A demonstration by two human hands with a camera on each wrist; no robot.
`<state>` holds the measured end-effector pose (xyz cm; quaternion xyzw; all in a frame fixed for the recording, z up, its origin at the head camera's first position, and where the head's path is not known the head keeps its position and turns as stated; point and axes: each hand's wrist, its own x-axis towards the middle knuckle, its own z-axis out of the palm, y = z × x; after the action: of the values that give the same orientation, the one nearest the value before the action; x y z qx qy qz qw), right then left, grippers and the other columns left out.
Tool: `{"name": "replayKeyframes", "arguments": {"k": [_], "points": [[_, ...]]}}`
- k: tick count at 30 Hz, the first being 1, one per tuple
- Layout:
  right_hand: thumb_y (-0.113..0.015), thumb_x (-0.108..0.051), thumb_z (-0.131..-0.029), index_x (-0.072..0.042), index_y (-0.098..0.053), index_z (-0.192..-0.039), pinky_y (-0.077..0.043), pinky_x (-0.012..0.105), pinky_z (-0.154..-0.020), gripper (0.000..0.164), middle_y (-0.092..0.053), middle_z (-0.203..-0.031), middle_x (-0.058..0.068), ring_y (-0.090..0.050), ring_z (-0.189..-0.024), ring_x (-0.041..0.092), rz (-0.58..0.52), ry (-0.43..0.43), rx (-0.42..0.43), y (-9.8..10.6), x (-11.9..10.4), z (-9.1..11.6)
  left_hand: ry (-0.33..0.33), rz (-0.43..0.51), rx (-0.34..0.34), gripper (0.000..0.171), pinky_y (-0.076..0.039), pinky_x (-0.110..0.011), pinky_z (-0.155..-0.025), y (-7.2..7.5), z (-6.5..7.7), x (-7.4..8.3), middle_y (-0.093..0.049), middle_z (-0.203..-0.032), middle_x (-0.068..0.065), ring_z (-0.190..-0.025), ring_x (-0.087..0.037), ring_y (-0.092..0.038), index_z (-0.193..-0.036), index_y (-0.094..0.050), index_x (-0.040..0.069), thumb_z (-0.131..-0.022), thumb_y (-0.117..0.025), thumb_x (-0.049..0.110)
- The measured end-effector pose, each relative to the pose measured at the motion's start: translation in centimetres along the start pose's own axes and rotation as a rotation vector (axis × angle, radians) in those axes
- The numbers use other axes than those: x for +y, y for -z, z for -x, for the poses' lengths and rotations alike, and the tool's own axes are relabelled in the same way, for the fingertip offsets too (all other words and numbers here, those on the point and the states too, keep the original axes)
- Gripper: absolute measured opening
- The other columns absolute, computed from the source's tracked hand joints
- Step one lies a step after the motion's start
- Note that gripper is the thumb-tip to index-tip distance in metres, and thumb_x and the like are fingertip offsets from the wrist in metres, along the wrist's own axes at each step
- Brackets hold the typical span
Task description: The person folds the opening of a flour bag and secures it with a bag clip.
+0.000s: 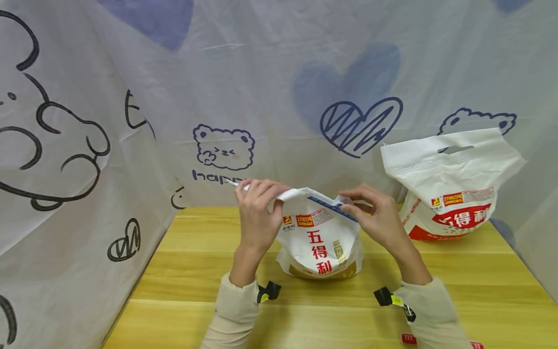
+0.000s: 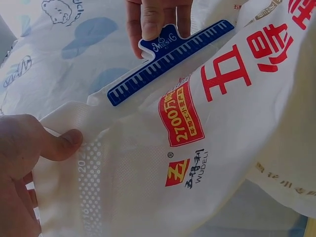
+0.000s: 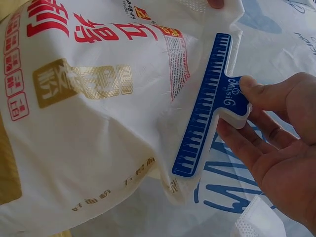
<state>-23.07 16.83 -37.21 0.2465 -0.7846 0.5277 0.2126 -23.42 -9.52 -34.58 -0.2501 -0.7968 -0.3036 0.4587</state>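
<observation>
A white flour bag (image 1: 301, 242) with red lettering stands upright on the wooden table in the head view, its top edge folded over. My left hand (image 1: 257, 213) grips the left end of that folded edge, thumb on the near face. Across the right part of the fold sits a blue clip (image 1: 329, 206), printed with piano keys and the word "Music". My right hand (image 1: 378, 215) pinches the clip's tab between thumb and fingers. In the right wrist view the clip (image 3: 201, 113) lies along the bag's edge.
Back right on the table (image 1: 174, 300) stands a second white bag (image 1: 462, 194) with a cut-out handle. A small red item (image 1: 408, 339) shows beside my right sleeve at the front edge. A printed cloth (image 1: 270, 97) hangs behind the table and along its left side.
</observation>
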Motion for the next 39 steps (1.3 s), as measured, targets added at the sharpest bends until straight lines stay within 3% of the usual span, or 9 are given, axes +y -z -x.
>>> {"name": "replayKeyframes", "arguments": {"k": [7, 18, 24, 33, 39], "points": [[-0.076, 0.008, -0.087, 0.000, -0.073, -0.116, -0.057, 0.025, -0.089, 0.031, -0.070, -0.111, 0.009, -0.068, -0.103, 0.020, -0.019, 0.054, 0.002, 0.0, 0.1, 0.3, -0.017, 0.014, -0.013, 0.023, -0.031, -0.058, -0.109, 0.5, 0.3, 0.1, -0.076, -0.100, -0.004, -0.096, -0.024, -0.062, -0.099, -0.078, 0.010, -0.082, -0.077, -0.005], [-0.079, 0.007, -0.084, -0.004, -0.073, -0.118, -0.052, 0.024, -0.097, 0.037, -0.070, -0.119, 0.005, -0.066, -0.110, 0.023, 0.153, 0.125, 0.034, 1.0, -1.1, 1.4, -0.047, 0.044, -0.036, 0.028, -0.028, -0.050, -0.117, 1.6, 0.9, 0.3, -0.074, -0.112, -0.006, -0.110, -0.026, -0.062, -0.110, -0.076, 0.008, -0.084, -0.080, 0.000], [-0.080, 0.008, -0.083, -0.004, -0.074, -0.115, -0.047, 0.016, -0.099, 0.035, -0.071, -0.116, 0.005, -0.066, -0.108, 0.022, 0.233, 0.178, 0.067, 1.5, -1.6, 2.2, -0.070, 0.093, 0.017, 0.028, -0.035, -0.054, -0.111, 2.2, 1.3, 0.3, -0.073, -0.117, -0.008, -0.116, -0.030, -0.061, -0.111, -0.076, 0.007, -0.084, -0.080, -0.001], [-0.080, 0.008, -0.082, -0.007, -0.075, -0.115, -0.042, 0.014, -0.101, 0.036, -0.071, -0.119, 0.004, -0.065, -0.111, 0.024, 0.287, 0.164, 0.045, 2.1, -2.1, 3.4, -0.098, 0.161, 0.112, 0.032, -0.043, -0.047, -0.099, 2.7, 3.0, 0.1, -0.068, -0.123, -0.014, -0.115, -0.034, -0.059, -0.113, -0.075, 0.005, -0.084, -0.078, -0.007], [-0.082, 0.008, -0.080, -0.008, -0.075, -0.115, -0.041, 0.013, -0.101, 0.039, -0.070, -0.120, 0.000, -0.066, -0.111, 0.022, 0.296, 0.154, 0.007, 2.1, -2.3, 4.3, -0.141, 0.174, 0.108, 0.030, -0.044, -0.047, -0.096, 2.8, 4.2, -0.1, -0.069, -0.119, -0.015, -0.110, -0.035, -0.061, -0.110, -0.075, 0.003, -0.083, -0.077, -0.008]]}}
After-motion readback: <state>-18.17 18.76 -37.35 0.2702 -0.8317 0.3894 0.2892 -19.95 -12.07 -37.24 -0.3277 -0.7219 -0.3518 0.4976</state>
